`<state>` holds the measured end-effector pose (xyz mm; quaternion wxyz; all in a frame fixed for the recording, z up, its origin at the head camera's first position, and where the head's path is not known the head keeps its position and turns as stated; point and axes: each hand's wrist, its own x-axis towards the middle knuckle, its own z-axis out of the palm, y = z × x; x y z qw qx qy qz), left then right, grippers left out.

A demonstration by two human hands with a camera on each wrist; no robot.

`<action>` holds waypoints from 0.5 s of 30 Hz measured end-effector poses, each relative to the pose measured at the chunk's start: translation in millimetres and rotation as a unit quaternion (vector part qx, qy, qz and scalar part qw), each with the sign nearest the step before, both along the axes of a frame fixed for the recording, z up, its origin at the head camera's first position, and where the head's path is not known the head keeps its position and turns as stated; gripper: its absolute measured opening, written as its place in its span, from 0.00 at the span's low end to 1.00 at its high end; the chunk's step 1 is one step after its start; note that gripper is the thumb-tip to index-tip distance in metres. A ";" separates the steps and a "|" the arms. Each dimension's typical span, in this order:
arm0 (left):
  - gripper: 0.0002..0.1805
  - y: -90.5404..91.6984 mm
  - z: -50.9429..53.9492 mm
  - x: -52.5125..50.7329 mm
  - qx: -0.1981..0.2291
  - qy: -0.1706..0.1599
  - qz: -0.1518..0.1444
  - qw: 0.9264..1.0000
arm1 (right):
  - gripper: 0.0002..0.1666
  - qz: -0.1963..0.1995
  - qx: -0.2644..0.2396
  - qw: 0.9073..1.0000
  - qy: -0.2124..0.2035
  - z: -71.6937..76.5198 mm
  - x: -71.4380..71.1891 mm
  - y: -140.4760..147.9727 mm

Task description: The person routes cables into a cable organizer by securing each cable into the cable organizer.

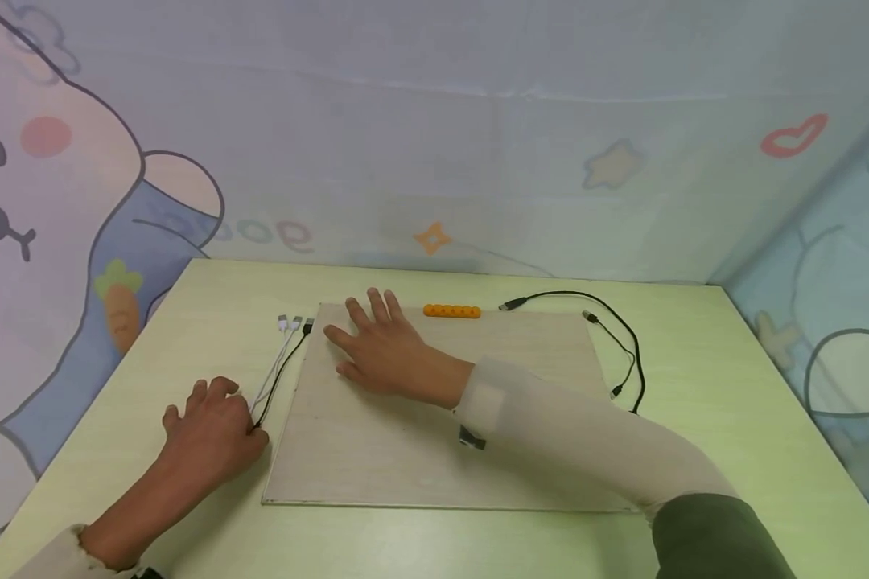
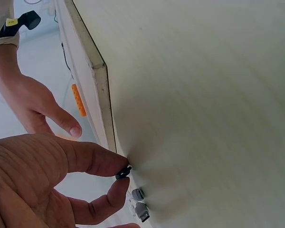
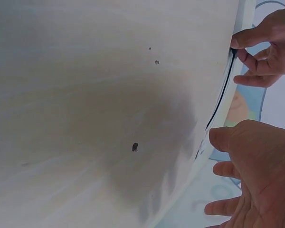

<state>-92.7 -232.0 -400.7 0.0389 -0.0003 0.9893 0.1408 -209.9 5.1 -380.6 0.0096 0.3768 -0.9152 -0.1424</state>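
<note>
Behind my pale table (image 1: 724,450) I see a printed cloth wall (image 1: 478,121). Left of the table is a cartoon animal (image 1: 51,217).

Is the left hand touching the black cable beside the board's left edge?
Touching. The left wrist view shows the left hand pinching the end of the black cable between thumb and finger.
</note>
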 end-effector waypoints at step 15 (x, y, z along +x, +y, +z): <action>0.16 -0.4 -1.8 -1.0 0.007 0.001 0.000 1.000 | 0.34 -0.010 0.009 1.000 0.005 -7.1 -17.7 -15.6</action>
